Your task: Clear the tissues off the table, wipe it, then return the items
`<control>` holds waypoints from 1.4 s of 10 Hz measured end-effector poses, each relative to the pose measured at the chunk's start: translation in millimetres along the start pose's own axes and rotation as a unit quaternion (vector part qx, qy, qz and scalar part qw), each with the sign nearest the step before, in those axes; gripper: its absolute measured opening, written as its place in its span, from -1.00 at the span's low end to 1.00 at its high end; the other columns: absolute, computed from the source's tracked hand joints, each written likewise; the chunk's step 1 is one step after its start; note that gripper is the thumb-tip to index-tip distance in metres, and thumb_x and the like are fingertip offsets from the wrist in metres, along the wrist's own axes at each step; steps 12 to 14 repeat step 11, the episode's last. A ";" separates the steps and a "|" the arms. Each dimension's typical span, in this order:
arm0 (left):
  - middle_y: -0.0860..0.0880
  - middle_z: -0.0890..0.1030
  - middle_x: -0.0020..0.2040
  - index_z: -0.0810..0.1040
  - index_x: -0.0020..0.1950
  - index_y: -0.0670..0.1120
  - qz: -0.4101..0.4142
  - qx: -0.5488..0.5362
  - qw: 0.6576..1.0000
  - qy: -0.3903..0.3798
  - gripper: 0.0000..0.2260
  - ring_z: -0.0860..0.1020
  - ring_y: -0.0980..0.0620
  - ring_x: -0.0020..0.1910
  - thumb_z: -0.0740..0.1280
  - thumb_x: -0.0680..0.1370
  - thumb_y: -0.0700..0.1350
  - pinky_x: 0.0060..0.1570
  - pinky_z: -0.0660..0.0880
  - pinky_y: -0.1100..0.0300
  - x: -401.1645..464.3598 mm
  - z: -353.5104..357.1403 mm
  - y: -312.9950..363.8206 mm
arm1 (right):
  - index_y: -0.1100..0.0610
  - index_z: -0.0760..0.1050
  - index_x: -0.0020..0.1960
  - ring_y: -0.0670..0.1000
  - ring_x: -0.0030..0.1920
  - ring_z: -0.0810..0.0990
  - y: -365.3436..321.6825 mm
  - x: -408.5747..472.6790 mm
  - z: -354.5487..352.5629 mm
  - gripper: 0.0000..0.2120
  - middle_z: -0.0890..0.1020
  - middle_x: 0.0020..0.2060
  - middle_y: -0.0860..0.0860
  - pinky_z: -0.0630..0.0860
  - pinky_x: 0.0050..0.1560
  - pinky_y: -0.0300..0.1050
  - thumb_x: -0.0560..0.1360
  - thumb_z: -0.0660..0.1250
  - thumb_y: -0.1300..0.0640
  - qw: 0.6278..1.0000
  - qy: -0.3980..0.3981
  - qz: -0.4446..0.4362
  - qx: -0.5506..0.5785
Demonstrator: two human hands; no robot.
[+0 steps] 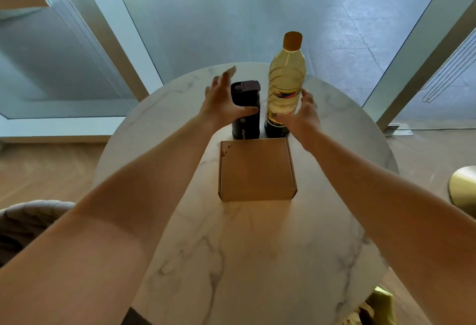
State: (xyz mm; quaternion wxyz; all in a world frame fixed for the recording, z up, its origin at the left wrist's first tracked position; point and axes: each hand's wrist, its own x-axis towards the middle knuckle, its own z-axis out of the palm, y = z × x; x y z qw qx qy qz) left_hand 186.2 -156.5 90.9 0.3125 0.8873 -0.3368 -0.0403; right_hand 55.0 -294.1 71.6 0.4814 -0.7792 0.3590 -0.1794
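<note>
A round white marble table (257, 260) carries three items near its far side. A black flip-lid tumbler (246, 90) stands upright, and close to its right is a tall bottle of yellow oil (286, 80) with a yellow cap. A closed brown cardboard box (257, 170) lies just in front of both. My left hand (222, 98) is at the tumbler's left side, fingers spread, thumb lying across its front. My right hand (302, 113) is at the bottle's lower right side with fingers apart. No tissues are visible on the table.
Frosted glass sliding doors with pale frames (123, 49) stand behind the table. On the wooden floor, a gold round object (463, 188) sits at the right and a grey cushioned seat (31, 219) at the left. Something yellow-green (381, 304) shows at the bottom right.
</note>
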 end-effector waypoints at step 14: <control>-0.15 0.31 0.40 0.02 0.49 -0.10 -0.065 -0.007 0.996 -0.053 -0.01 0.28 -0.17 0.37 0.55 0.26 0.02 0.31 0.32 -0.14 -1.4 -17.2 -26.9 | 0.07 -0.13 0.49 0.17 0.41 0.20 -20.5 12.4 14.1 0.08 0.12 0.43 0.15 0.27 0.36 0.13 0.25 0.56 0.08 0.999 -0.027 0.016 -0.007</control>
